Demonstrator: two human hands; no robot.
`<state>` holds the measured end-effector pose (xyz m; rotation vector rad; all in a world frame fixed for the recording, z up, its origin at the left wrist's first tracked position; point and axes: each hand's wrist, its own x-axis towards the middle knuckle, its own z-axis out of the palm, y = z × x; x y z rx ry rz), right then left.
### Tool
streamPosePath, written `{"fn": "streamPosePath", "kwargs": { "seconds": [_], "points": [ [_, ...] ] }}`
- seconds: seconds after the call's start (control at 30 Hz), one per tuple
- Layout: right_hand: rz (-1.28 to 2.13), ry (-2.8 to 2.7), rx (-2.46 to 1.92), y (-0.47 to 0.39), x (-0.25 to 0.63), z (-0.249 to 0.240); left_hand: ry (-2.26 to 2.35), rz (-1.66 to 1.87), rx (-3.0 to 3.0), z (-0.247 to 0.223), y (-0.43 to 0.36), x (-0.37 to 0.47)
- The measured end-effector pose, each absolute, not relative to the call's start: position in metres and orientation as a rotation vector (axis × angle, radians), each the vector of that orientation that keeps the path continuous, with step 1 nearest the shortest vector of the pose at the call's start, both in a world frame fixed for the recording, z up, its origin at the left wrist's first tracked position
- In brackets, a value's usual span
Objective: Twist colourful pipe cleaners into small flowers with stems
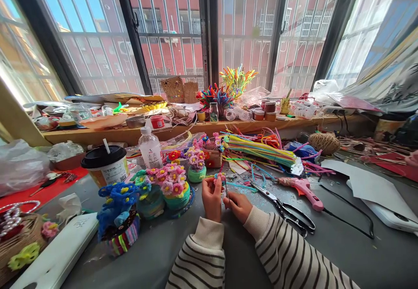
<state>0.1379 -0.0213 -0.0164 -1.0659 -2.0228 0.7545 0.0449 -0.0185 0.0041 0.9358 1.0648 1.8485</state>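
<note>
My left hand (pixel 212 196) is closed, pinching a small pipe-cleaner flower (pixel 220 176) in pink and blue at its fingertips. Close beside it, my right hand (pixel 240 206) grips a thin dark stick-like tool (pixel 226 189), its upper end near the flower; its exact kind is too small to make out. Pots of pipe-cleaner flowers stand left of my hands: a pink bunch (pixel 173 181), a taller pink one (pixel 196 156) and a blue one (pixel 117 204). Large scissors (pixel 284 208) lie partly spread to the right, with a pink glue gun (pixel 303 189) just beyond.
Bundled pipe cleaners (pixel 261 147) lie behind my hands. A lidded drink cup (pixel 106 165) and a plastic bottle (pixel 150 147) stand at left. The glue gun's black cord (pixel 351 230) loops rightward. Another person's hand (pixel 412 158) shows at the right edge. Jars (pixel 270 110) line the windowsill.
</note>
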Motion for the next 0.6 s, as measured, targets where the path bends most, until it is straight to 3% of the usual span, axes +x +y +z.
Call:
{"fn": "streamPosePath", "kwargs": {
  "seconds": [0.6],
  "points": [
    [0.765,-1.928,-1.113,-0.0169,0.1358,-0.0208,1.072,1.85,0.9,0.0029,-0.0158,0.0423]
  ]
}}
